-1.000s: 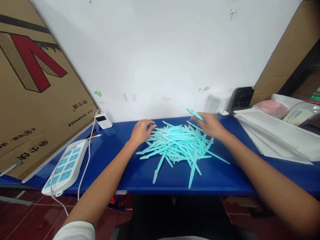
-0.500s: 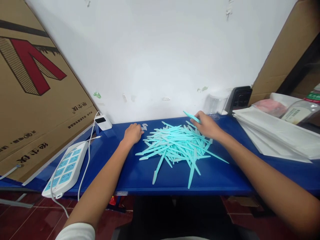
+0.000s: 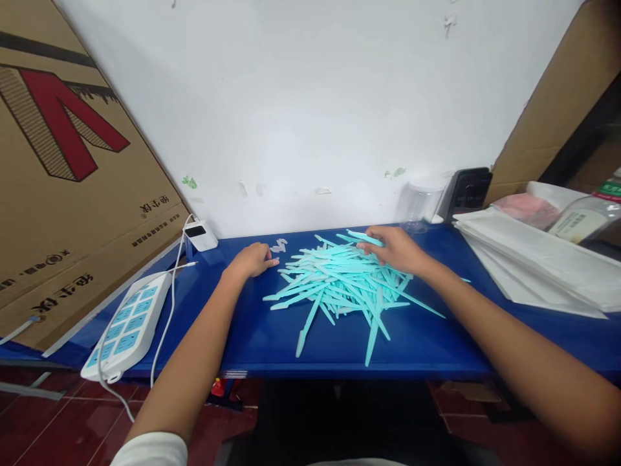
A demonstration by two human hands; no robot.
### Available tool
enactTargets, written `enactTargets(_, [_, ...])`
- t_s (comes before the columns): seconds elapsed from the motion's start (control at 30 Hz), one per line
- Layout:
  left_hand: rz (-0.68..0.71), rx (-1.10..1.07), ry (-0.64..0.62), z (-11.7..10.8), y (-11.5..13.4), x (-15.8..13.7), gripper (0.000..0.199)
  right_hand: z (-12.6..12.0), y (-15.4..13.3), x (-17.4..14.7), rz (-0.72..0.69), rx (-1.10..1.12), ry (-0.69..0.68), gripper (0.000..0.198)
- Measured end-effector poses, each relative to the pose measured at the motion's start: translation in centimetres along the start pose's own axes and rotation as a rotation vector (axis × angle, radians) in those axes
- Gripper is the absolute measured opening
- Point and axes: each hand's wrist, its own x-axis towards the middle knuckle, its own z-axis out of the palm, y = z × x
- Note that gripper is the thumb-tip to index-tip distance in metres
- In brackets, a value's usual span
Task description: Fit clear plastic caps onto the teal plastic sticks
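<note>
A tangled pile of turquoise eyebrow razors with pale blade covers lies on the blue table. My right hand is closed at the pile's back right edge, its fingers and thumb round turquoise razor handles; whether it is one or more is unclear. My left hand rests on the table left of the pile. Its fingers are curled with the thumb apart, and its underside is hidden. Just beyond its fingertips lie several small translucent caps, one pale piece close to the thumb tip.
On the left are a white power strip, a small white device with cables, and a large cardboard box. A clear plastic jar, a black object and white sheets stand or lie on the right. A white wall closes the back.
My right hand has moved left and down to the pile with the razor handle. My left hand has shifted slightly left, uncovering more of the small caps, its thumb now further out.
</note>
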Motion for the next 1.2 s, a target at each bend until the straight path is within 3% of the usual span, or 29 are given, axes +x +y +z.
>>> enactTargets(0.13, [0.011,-0.016,-0.088,0.0,0.3,0.0,0.031,0.3,0.2,0.0,0.026,0.012,-0.004,0.045])
enactTargets(0.3, [0.153,-0.285,0.04,0.5,1.9,-0.1,0.024,0.2,-0.4,-0.1,0.017,0.064,-0.004,0.044])
enactTargets(0.47, [0.3,-0.662,0.141,0.5,5.7,-1.1,0.031,-0.1,-1.3,-0.2,-0.019,0.12,-0.023,0.053])
enactTargets(0.6, [0.341,-0.88,0.114,0.5,8.8,-2.1,0.036,-0.1,-1.8,-0.2,-0.045,0.157,-0.042,0.054])
enactTargets(0.77, [0.352,-0.923,0.105,0.6,10.4,-2.8,0.035,-0.1,-2.3,-0.3,-0.068,0.147,-0.097,0.053])
enactTargets(0.87, [0.32,-0.934,0.109,0.6,10.6,-2.9,0.035,-0.2,-2.3,-0.4,-0.013,0.193,-0.133,0.046])
enactTargets(1.2, [0.305,-0.95,0.115,0.8,10.6,-3.1,0.037,-0.2,-2.0,-0.4,0.061,0.209,-0.115,0.052])
